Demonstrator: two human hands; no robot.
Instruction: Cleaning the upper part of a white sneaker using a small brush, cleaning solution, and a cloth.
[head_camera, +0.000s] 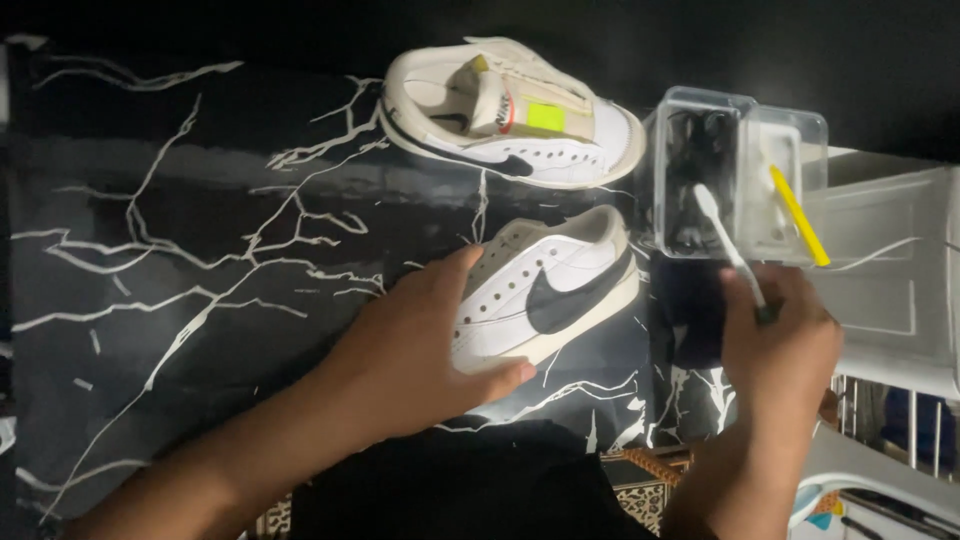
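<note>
My left hand grips a white sneaker with a black side mark, holding it on its side on the black marble-patterned table. A second white sneaker lies behind it, opening up. My right hand holds a white toothbrush by its handle, the brush head reaching into a clear plastic container to the right of the shoes.
A yellow stick-like tool sits in the clear container. A white plastic unit stands at the right edge beyond the table. A dark cloth lies at the near edge below my arms.
</note>
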